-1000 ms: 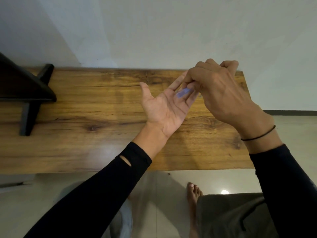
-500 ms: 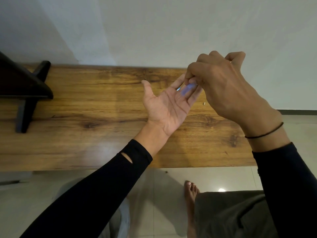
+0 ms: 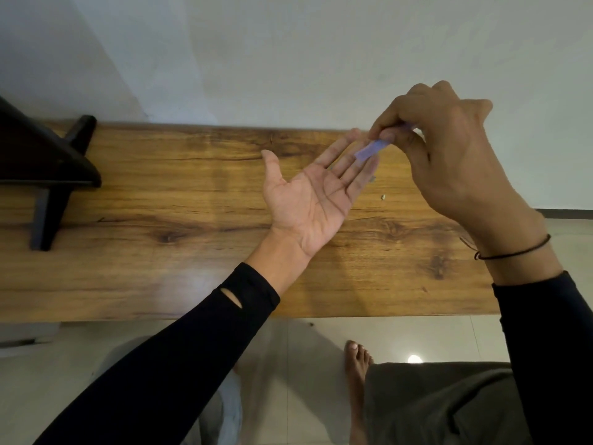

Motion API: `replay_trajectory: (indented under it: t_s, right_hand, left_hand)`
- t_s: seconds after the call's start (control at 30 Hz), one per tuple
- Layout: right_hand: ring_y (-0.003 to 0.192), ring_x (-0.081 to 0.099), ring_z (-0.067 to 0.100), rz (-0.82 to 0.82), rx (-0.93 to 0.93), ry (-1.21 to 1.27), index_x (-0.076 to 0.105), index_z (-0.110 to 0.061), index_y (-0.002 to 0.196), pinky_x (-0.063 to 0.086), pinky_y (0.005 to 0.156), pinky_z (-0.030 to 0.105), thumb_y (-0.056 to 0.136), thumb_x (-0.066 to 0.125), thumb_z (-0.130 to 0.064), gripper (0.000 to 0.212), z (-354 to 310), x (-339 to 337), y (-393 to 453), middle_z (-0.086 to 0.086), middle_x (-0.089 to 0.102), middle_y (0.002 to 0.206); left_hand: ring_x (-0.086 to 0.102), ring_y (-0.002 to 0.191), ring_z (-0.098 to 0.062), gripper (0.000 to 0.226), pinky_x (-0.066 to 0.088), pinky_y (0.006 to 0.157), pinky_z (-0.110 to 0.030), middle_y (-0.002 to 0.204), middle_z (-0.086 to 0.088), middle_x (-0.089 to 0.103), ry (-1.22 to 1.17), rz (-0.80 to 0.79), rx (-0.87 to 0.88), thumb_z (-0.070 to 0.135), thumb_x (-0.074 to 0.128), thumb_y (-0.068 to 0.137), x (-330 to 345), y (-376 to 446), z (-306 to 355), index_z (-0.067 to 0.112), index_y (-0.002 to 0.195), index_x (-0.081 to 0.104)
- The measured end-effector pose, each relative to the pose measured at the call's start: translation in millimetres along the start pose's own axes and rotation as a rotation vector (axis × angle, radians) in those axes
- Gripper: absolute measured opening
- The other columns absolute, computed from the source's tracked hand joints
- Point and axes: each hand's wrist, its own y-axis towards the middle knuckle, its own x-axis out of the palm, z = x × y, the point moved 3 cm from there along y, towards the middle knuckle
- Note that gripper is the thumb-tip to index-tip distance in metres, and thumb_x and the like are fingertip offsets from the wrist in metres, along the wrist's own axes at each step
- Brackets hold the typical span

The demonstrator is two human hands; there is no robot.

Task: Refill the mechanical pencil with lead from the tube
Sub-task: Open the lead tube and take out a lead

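Right hand (image 3: 449, 149) pinches a light, slippery-looking lead tube (image 3: 370, 151) by its top, tilted over the open, empty left hand (image 3: 313, 194).

Pale purple tube (image 3: 371, 151) against warm brown wood and black sleeves.

The tube is translucent lilac. The table (image 3: 160, 194) is honey-brown wood with darker streaks and knots. Both sleeves (image 3: 199, 342) are black, and a thin black band (image 3: 513, 252) circles one wrist. The stand (image 3: 48, 168) at the table's far end is black, the wall (image 3: 288, 59) off-white, the floor (image 3: 321, 335) pale beige tile.
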Motion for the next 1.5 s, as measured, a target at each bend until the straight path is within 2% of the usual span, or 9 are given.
replay_trajectory:
  t_s: [0.17,0.23,0.37,0.57,0.7,0.87,1.07,1.37,1.5]
  right_hand:
    - [0.088,0.064,0.024,0.093,0.019,0.256,0.076,-0.002,0.103,0.048,0.083,0.023,0.101,0.062,0.002,0.015,4,-1,-2,0.015,0.073,0.101]
    - [0.083,0.066,0.027,0.118,0.039,0.330,0.074,-0.002,0.102,0.053,0.076,0.027,0.101,0.062,0.003,0.012,8,1,-6,0.015,0.073,0.100]
    - [0.084,0.072,0.028,0.146,0.092,0.393,0.073,-0.004,0.103,0.062,0.080,0.044,0.097,0.070,0.003,0.009,21,7,-17,0.013,0.073,0.097]
    - [0.097,0.072,0.027,0.103,0.200,0.382,0.077,-0.011,0.098,0.064,0.085,0.032,0.090,0.081,0.002,0.016,42,31,-40,0.007,0.073,0.101]
    - [0.087,0.067,0.006,0.041,0.276,0.303,0.078,-0.011,0.095,0.058,0.078,0.015,0.089,0.083,-0.001,0.013,46,56,-53,-0.004,0.072,0.094]
    - [0.100,0.063,0.019,-0.067,0.350,0.214,0.079,-0.015,0.093,0.046,0.079,0.018,0.087,0.084,-0.003,0.014,50,83,-66,-0.005,0.074,0.095]
    - [0.107,0.062,0.026,-0.128,0.455,0.185,0.081,-0.015,0.094,0.057,0.090,0.055,0.085,0.085,-0.004,0.015,61,93,-72,-0.003,0.075,0.100]
    - [0.106,0.061,0.028,-0.128,0.375,0.105,0.083,-0.015,0.090,0.055,0.089,0.057,0.085,0.087,-0.006,0.011,59,95,-68,0.000,0.076,0.104]
    - [0.103,0.062,0.029,0.011,0.316,0.203,0.081,-0.013,0.089,0.055,0.086,0.052,0.085,0.084,-0.004,0.011,52,81,-59,0.003,0.070,0.103]
  left_hand:
    - [0.033,0.161,-0.041,0.128,0.022,0.136,-0.048,0.157,-0.030,0.051,0.005,0.012,0.015,0.097,0.022,0.088,-2,1,5,-0.006,0.165,0.029]
    - [0.033,0.161,-0.039,0.129,0.026,0.134,-0.049,0.154,-0.032,0.054,0.004,-0.009,0.020,0.097,0.021,0.088,-1,2,8,-0.006,0.165,0.029]
    - [0.024,0.166,-0.041,0.131,0.025,0.132,-0.049,0.172,-0.033,0.029,-0.043,-0.022,0.046,0.098,0.017,0.087,3,4,21,-0.007,0.166,0.025]
    - [0.031,0.163,-0.041,0.128,0.026,0.135,-0.046,0.170,-0.034,0.034,-0.032,0.021,0.122,0.095,0.017,0.090,0,6,44,-0.009,0.163,0.030]
    - [0.034,0.162,-0.041,0.127,0.026,0.136,-0.046,0.168,-0.034,0.038,-0.028,0.039,0.135,0.095,0.019,0.090,-1,7,47,-0.009,0.163,0.032]
    - [0.036,0.161,-0.041,0.127,0.029,0.134,-0.046,0.167,-0.034,0.039,-0.003,0.044,0.123,0.095,0.018,0.090,-1,8,44,-0.008,0.163,0.032]
    - [0.035,0.162,-0.041,0.127,0.031,0.133,-0.046,0.167,-0.034,0.039,-0.003,0.040,0.101,0.096,0.018,0.089,-2,8,39,-0.007,0.163,0.032]
    - [0.034,0.162,-0.041,0.127,0.031,0.132,-0.046,0.168,-0.034,0.038,0.005,0.038,0.080,0.095,0.018,0.090,-1,6,35,-0.007,0.163,0.033]
    - [0.031,0.163,-0.041,0.127,0.024,0.136,-0.046,0.170,-0.033,0.034,0.006,0.031,0.055,0.095,0.019,0.090,0,7,32,-0.007,0.164,0.031]
